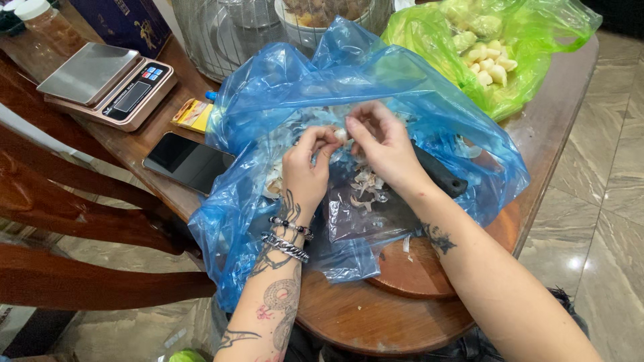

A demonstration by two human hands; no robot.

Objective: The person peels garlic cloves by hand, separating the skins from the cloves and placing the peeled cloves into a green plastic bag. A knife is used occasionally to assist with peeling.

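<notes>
Blue plastic bag (376, 87) is my landmark in the head view — spread over the wooden worktop (550, 127), full of papery skins. Above its middle my left hand (305, 171) and right hand (382, 144) meet, fingers narrowed on one small garlic clove (341, 135). I judge it could slip into the skins if the peel tears suddenly. Right of the bag's top, a green bag (537, 74) holds peeled cloves. Left of it lie a small yellow packet (192, 114), a dark phone (188, 161) and a copper-coloured scale (107, 84).
</notes>
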